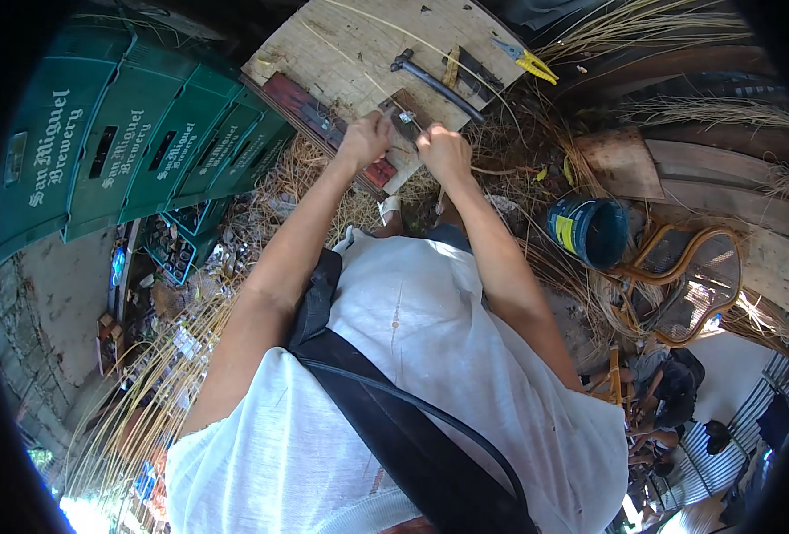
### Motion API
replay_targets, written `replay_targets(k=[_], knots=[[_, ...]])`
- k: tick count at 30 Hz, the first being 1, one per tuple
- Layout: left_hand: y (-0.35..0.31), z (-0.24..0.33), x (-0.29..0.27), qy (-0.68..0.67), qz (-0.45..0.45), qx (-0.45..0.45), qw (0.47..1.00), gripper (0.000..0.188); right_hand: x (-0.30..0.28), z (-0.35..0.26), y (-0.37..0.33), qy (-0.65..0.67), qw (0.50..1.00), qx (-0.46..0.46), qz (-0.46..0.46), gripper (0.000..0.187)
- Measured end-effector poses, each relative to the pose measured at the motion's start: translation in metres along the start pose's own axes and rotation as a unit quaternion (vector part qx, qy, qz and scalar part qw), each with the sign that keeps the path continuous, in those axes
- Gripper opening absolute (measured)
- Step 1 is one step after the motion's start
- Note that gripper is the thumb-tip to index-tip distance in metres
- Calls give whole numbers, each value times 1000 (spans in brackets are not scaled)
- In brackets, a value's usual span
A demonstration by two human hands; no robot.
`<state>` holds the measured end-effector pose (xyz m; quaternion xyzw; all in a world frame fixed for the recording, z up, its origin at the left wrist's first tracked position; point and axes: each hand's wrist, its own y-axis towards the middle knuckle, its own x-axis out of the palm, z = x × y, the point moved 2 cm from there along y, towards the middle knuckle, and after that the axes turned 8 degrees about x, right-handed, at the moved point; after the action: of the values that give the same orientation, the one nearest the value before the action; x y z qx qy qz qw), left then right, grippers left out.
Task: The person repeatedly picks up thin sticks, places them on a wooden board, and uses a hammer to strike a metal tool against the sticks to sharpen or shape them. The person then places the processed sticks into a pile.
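Note:
Both my hands work close together at the near edge of a pale plywood board [323, 55]. My left hand [367, 141] is closed in a fist, and whatever it grips is hidden. Beside it my right hand [445, 152] is also closed, its thumb at a dark plate-like piece [405, 105] with a shiny metal bit on it. A thin pale cane strip [337, 52] runs from the far left of the board toward that piece. Beyond my right hand lies a hammer [439, 86], with yellow-handled pliers [534, 64] farther right. A reddish-brown wooden bar [301, 105] runs along the board's left edge.
Stacked green plastic crates [145, 147] stand on my left. To the right are a dark bucket [606, 233] and a curved rattan frame [728, 267] with woven mesh. Loose cane strands [653, 36] and shavings litter the ground. Other people [675, 392] sit at the lower right.

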<state>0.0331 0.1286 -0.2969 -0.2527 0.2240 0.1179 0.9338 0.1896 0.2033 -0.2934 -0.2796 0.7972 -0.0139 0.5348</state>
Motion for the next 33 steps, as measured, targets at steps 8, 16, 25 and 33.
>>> replay_targets(k=[8, 16, 25, 33], knots=[[13, -21, 50, 268, -6, 92, 959, 34, 18, 26, -7, 38, 998, -44, 16, 25], [4, 6, 56, 326, -21, -9, 945, 36, 14, 27, -4, 86, 995, 0, -41, 24], [8, 24, 60, 339, -7, -52, 940, 34, 30, 80, -23, 193, 978, -75, -23, 18], [1, 7, 59, 319, 49, -28, 946, 33, -39, 458, -372, 117, 958, 177, -193, 19]])
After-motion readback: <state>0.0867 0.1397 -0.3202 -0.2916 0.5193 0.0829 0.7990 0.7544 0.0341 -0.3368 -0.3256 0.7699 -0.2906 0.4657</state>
